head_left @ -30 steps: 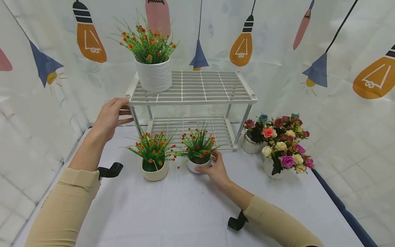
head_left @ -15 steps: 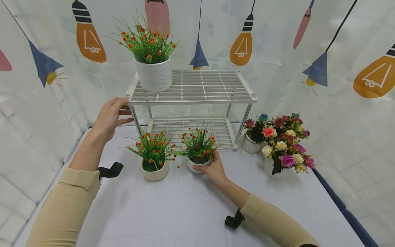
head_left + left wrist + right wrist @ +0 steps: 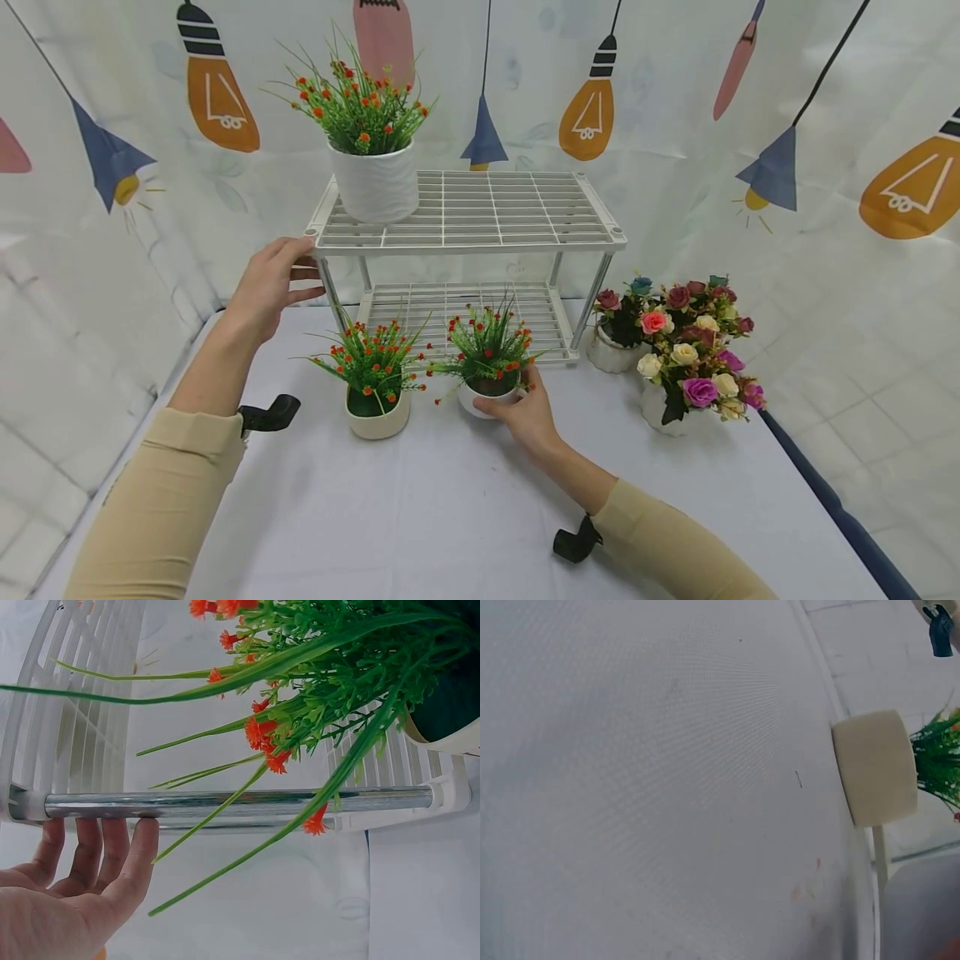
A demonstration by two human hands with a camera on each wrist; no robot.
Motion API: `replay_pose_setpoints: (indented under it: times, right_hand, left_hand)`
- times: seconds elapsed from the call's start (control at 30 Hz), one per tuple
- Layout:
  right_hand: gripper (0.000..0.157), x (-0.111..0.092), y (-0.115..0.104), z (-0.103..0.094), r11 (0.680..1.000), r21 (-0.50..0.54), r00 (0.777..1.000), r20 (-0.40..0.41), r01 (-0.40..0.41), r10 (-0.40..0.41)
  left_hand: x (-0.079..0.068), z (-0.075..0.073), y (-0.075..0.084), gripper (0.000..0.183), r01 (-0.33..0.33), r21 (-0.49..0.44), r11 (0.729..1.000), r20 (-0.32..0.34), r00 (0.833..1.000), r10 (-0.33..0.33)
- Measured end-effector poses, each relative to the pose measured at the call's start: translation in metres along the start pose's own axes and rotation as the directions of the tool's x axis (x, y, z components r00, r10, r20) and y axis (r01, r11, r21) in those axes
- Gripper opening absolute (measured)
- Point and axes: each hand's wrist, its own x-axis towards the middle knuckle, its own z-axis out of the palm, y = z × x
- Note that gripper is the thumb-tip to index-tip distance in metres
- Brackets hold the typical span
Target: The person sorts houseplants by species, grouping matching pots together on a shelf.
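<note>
My right hand [image 3: 528, 421] grips a small white pot [image 3: 474, 403] of green grass with red flowers, thumb in front. The pot stands slightly tilted before the lower tier of a white wire rack [image 3: 465, 249]. In the right wrist view a blurred pale shape [image 3: 922, 904] fills the lower right corner. With nearly straight fingers, my left hand [image 3: 262, 287] touches the rack's front left corner; the left wrist view shows its fingertips against the metal post [image 3: 240, 801]. To the left of the white pot sits a cream pot [image 3: 377, 422] with similar flowers.
A large white pot [image 3: 375, 185] of orange-flowered grass stands on the upper tier's left side. At the right are potted roses, one bunch with dark red blooms [image 3: 608, 300] and another with purple ones [image 3: 699, 392]. A white cloth [image 3: 450, 508] covers the table.
The white pot and its plant have shifted slightly right and tilted a little in my right hand. My left hand stays at the rack's corner.
</note>
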Motion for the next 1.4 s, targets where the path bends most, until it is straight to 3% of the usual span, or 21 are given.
replay_pose_setpoints:
  times: [0.23, 0.57, 1.0, 1.2, 1.4]
  right_hand:
    - [0.089, -0.009, -0.010, -0.007, 1.000, 0.004, 1.000, -0.012, 0.027, -0.027]
    - [0.083, -0.017, -0.032, -0.021, 0.998, -0.005, 0.998, 0.003, 0.059, -0.059]
    - [0.086, -0.026, -0.084, -0.036, 0.997, 0.031, 0.995, 0.071, 0.069, -0.071]
    - [0.099, -0.027, -0.109, -0.043, 0.997, 0.037, 0.994, 0.082, 0.074, -0.077]
    - [0.098, -0.024, -0.130, -0.047, 0.988, 0.103, 0.988, 0.085, 0.118, -0.127]
  left_hand:
    - [-0.002, 0.000, -0.001, 0.056, 0.011, 0.002, 1.000, 0.000, 1.000, -0.011]
    - [-0.003, 0.001, -0.001, 0.054, 0.011, -0.008, 1.000, 0.001, 1.000, -0.011]
    - [-0.001, -0.004, -0.004, 0.055, 0.007, -0.038, 0.999, 0.034, 0.999, -0.006]
    - [-0.002, -0.007, -0.006, 0.049, 0.011, -0.116, 0.993, 0.064, 0.998, -0.003]
    - [-0.002, -0.009, -0.007, 0.060, 0.028, -0.148, 0.989, 0.081, 0.997, -0.016]
